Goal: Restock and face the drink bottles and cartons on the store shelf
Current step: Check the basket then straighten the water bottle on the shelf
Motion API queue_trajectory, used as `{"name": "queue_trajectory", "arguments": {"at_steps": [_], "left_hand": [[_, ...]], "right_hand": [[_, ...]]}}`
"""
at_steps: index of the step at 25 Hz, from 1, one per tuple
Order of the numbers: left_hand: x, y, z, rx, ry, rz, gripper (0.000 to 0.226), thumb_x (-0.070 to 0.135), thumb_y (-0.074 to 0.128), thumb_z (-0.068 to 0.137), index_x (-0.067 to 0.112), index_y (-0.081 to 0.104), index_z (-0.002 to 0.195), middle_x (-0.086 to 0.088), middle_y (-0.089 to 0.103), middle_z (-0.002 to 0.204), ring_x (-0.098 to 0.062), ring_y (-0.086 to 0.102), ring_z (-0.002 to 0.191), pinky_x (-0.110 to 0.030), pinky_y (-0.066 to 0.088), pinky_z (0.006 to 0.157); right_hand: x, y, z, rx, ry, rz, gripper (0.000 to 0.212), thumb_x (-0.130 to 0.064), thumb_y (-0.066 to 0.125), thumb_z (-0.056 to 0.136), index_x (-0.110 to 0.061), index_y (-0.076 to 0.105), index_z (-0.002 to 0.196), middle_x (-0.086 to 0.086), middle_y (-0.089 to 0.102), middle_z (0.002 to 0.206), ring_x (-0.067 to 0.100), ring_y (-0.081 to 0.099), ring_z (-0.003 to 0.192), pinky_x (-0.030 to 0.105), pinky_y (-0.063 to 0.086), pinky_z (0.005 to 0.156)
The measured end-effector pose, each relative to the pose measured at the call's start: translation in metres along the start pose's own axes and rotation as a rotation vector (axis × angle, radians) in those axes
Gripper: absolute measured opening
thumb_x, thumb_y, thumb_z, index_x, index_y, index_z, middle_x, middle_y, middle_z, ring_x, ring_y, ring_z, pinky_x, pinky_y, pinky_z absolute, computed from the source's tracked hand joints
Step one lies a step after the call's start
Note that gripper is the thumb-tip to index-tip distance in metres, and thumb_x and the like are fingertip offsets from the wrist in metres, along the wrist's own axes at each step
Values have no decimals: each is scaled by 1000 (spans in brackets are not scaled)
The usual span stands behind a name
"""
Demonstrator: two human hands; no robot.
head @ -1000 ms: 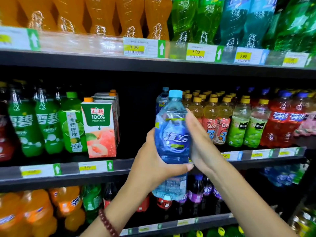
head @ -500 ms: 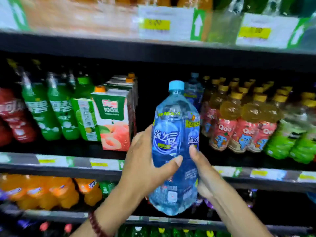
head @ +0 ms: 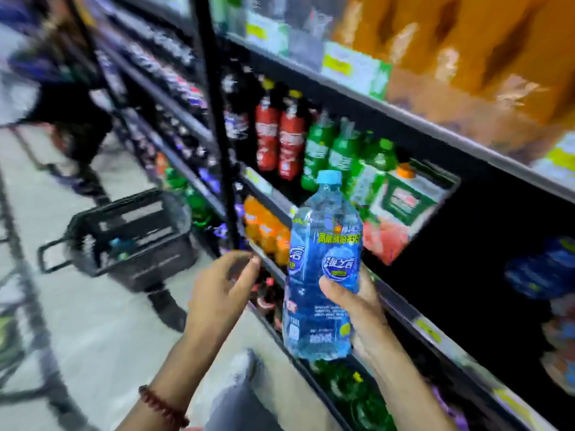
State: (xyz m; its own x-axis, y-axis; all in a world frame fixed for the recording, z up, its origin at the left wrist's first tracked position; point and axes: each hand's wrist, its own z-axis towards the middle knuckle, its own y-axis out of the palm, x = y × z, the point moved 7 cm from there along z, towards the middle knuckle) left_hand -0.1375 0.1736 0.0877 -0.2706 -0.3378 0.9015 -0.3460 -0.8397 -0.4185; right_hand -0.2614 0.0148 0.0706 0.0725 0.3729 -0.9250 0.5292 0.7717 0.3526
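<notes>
A worker's right hand [head: 351, 301] grips a blue bottle [head: 320, 275] upright just off the shelf's front edge [head: 401, 309]; the left hand [head: 222, 287] hangs loose and empty. Best slotted label-forward into the dark gap. A black basket [head: 124, 234] on the floor holds blurred items.

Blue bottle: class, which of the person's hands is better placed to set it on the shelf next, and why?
Probably the right hand. It already grips the blue bottle upright and is the hand nearer the shelf. The left hand is off the bottle, holds nothing, and sits on the aisle side.
</notes>
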Motion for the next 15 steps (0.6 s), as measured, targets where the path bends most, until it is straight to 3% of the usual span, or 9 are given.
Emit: {"name": "queue_trajectory", "arguments": {"at_steps": [2,4,8,12,15], "left_hand": [[-40,-45,-17,85,-117,117,13,24,67,87,34,62,79,16,67,75,13,60,73,-3,39,60],[-76,-93,-31,214,-248,162,12,27,67,86,34,63,77,19,68,73,5,64,76,-9,44,65],[-135,-162,-32,473,-481,113,23,16,69,84,34,64,70,21,68,71,2,62,72,-24,50,71],[-160,-222,34,538,-496,157,11,16,67,86,26,68,82,16,68,78,1,62,74,-20,48,69],[-168,-254,104,520,-451,179,10,17,65,88,26,67,86,22,65,76,10,60,76,-4,41,65]], "right_hand": [[19,39,19,-115,47,-32,80,-34,90,37,-18,57,109,-2,74,93,14,70,83,30,56,69],[43,88,40,-248,115,-42,84,-36,91,37,-16,56,112,-2,74,93,14,70,82,26,55,65],[95,176,88,-376,242,-137,95,-52,91,34,-17,57,116,3,72,104,21,68,94,35,56,80],[126,242,153,-389,297,-189,94,-54,92,33,-19,59,114,5,72,105,25,67,96,46,51,90],[137,266,204,-337,303,-192,95,-52,92,37,-20,56,120,6,70,110,30,65,103,53,48,94]]}}
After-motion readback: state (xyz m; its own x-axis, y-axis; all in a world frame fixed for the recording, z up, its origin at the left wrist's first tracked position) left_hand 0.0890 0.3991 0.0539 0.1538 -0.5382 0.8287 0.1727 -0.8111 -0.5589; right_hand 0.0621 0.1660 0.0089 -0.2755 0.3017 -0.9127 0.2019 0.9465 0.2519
